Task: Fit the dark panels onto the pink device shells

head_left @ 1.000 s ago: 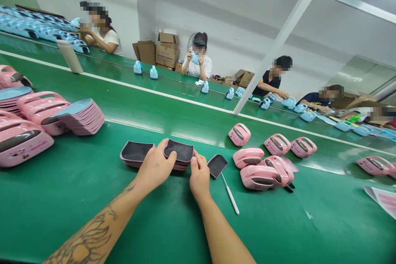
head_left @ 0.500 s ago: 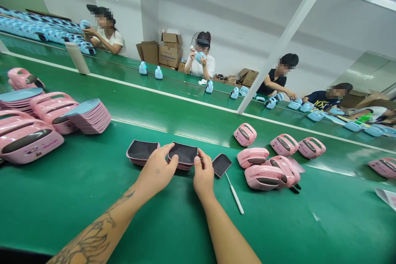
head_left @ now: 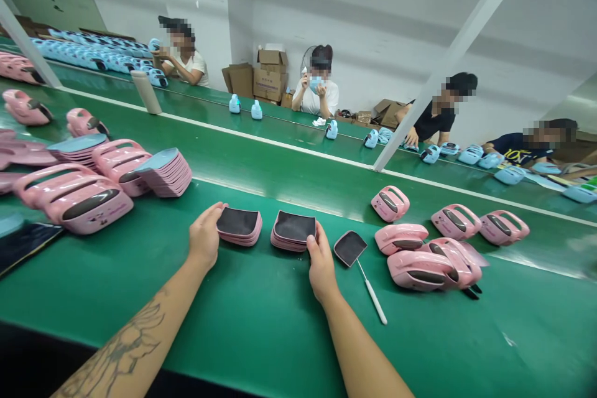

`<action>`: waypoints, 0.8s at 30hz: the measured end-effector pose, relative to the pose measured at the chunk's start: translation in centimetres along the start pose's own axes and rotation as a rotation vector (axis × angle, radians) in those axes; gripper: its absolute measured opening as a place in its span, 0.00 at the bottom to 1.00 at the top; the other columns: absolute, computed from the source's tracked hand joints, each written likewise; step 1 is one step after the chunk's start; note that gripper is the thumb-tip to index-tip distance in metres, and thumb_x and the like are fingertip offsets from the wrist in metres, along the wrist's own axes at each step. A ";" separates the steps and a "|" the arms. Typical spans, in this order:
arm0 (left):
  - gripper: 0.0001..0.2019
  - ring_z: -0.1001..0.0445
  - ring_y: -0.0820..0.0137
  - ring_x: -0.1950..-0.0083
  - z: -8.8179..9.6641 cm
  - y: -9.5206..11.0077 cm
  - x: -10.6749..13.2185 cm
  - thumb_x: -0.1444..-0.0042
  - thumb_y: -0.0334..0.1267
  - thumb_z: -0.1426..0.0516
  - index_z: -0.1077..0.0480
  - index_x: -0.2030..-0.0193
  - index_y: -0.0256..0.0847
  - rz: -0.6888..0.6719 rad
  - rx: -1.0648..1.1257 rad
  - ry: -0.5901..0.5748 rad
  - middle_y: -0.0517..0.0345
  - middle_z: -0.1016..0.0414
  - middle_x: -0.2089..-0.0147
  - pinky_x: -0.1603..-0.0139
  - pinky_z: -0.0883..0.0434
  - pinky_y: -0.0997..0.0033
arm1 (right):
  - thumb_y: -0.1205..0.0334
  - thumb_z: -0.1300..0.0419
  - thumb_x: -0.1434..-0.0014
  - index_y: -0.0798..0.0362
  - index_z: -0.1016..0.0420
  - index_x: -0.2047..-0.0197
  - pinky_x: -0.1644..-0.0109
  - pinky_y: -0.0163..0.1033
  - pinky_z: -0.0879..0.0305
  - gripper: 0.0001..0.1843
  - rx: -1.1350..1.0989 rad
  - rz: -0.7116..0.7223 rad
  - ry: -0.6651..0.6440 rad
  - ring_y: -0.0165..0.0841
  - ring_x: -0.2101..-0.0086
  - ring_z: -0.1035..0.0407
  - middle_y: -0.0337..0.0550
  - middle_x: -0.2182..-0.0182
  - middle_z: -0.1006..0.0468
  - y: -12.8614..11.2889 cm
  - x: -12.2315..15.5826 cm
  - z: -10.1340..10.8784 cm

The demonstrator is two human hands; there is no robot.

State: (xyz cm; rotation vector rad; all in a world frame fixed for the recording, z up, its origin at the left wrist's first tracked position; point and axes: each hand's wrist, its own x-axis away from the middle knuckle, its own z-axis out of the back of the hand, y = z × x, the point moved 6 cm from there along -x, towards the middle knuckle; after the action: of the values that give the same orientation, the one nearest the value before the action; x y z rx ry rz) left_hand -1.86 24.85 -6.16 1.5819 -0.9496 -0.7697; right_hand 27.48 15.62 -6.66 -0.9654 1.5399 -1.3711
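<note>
Black, felt-like faces top the left stack of pink trays (head_left: 239, 222) and the right stack of pink trays (head_left: 295, 229), which lie side by side mid-frame on the green conveyor belt (head_left: 261, 317), their long axes running across it. My left hand (head_left: 204, 237) touches the left stack's outer end, and my right hand (head_left: 321, 264) sits against the right stack's lower corner. My hands are well apart, and neither looks clamped. Just to the right lie a black-faced paddle (head_left: 349, 247) with a white handle (head_left: 373, 292), then glossy pink shells (head_left: 422, 270). More pink shells (head_left: 74, 199) crowd the left. At upper right, a co-worker (head_left: 441, 115) sits at a parallel belt (head_left: 280, 127).
</note>
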 end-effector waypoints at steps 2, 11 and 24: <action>0.22 0.18 0.57 0.49 -0.7 -0.5 0.2 0.49 0.47 0.38 0.19 0.52 0.34 0.000 0.004 -0.036 0.44 0.16 0.49 0.45 0.22 0.57 | 0.37 0.42 0.35 0.52 0.39 0.25 0.25 0.51 0.47 0.43 -0.003 0.000 -0.019 0.45 0.28 0.43 0.50 0.27 0.37 0.1 0.0 0.0; 0.19 0.20 0.54 0.47 -2.7 -2.4 0.4 0.47 0.40 0.45 0.20 0.53 0.37 -0.024 -0.066 0.150 0.44 0.17 0.49 0.44 0.24 0.55 | 0.37 0.41 0.35 0.51 0.38 0.25 0.24 0.55 0.50 0.42 0.020 0.001 -0.045 0.48 0.27 0.46 0.49 0.27 0.37 0.2 0.4 -0.1; 0.24 0.20 0.51 0.44 -1.7 -0.7 0.7 0.45 0.54 0.42 0.20 0.52 0.36 -0.062 -0.029 -0.153 0.41 0.17 0.48 0.40 0.26 0.53 | 0.40 0.41 0.37 0.55 0.29 0.34 0.32 0.52 0.39 0.36 0.060 -0.055 0.170 0.49 0.34 0.35 0.55 0.33 0.28 0.6 0.4 1.1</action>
State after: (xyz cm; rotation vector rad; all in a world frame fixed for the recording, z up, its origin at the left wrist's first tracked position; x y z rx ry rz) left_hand 0.06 25.03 -6.48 1.5502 -0.9981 -0.9545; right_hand 28.37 14.95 -7.40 -0.8793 1.5968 -1.5635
